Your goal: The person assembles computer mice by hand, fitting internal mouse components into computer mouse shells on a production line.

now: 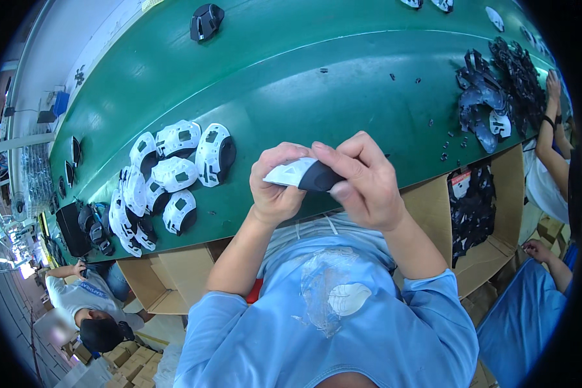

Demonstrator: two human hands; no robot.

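Over the near edge of the green table, both my hands hold one curved plastic shell, white at one end and black at the other. My left hand is closed round the white end. With thumb and fingers, my right hand pinches the black end; the fingers partly hide it. To the left of my hands lies a loose group of similar white-and-black shells, several of them overlapping. Small black bits are scattered on the table to the right.
Heaped black plastic pieces are at the far right, near a co-worker's arm. Below the table edge stands a cardboard box with black parts. Another carton is at left, beside a person. A dark shell lies at the back.
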